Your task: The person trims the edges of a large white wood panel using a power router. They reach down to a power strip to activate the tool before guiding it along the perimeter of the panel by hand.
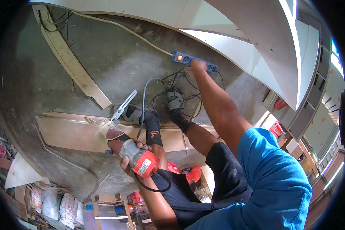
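A worker's left hand (125, 164) was wrapped around a red-and-grey power tool (146, 164), thumb on one side and fingers on the other, at the near left of the scene. The right hand (198, 66) reached far and to the right, its fingers bent down onto the middle of a blue power strip (186, 58); whether they gripped a plug could not be told. The strip lay on the floor (107, 65), its lit switch to the left of that hand and sockets showing to the right, well apart from the tool. A slotted metal bar (124, 107) jutted from the tool's far end, close to a sandalled foot (131, 114).

White panels (272, 42) rose just beyond the strip, their edge leaving a narrow margin of floor on the far side. Dark cables (188, 100) looped between strip and feet. Wider open floor stretched left to a long plank (71, 57), while flat boards (73, 136) lay across the near side, beneath the tool's far end.
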The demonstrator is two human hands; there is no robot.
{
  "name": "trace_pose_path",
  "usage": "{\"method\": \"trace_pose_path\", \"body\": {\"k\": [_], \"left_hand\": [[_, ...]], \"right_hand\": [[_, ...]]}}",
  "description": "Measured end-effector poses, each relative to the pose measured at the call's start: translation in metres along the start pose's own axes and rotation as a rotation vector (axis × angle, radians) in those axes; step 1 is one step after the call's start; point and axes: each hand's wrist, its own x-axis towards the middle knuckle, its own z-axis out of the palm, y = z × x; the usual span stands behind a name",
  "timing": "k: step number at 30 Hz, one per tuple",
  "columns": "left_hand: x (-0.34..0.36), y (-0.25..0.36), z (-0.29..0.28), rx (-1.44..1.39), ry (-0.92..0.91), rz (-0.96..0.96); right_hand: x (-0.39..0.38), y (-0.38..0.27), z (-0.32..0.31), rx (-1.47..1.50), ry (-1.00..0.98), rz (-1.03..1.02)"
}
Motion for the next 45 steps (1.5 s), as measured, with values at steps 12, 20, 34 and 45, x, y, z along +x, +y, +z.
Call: {"method": "trace_pose_path", "body": {"k": [12,20,34,45], "left_hand": [[0.004,0.001,0.011,0.061,0.006,0.008],[-0.005,0.0,0.031,0.125,0.073,0.157],[-0.103,0.051,0.266,0.429,-0.182,0.076],[-0.252,0.132,0.351,1.515,-0.088,0.333]], "right_hand": [[0.13,0.032,-0.015,-1.262,-0.136,-0.549],[0.007,0.009,-0.022,-1.213,-0.083,-0.646],[-0.586,-0.184,-0.074,-0.851,-1.48,-0.665],[-0.732,-0.254,-0.103,-0.184,-1.38,-0.979]]}}
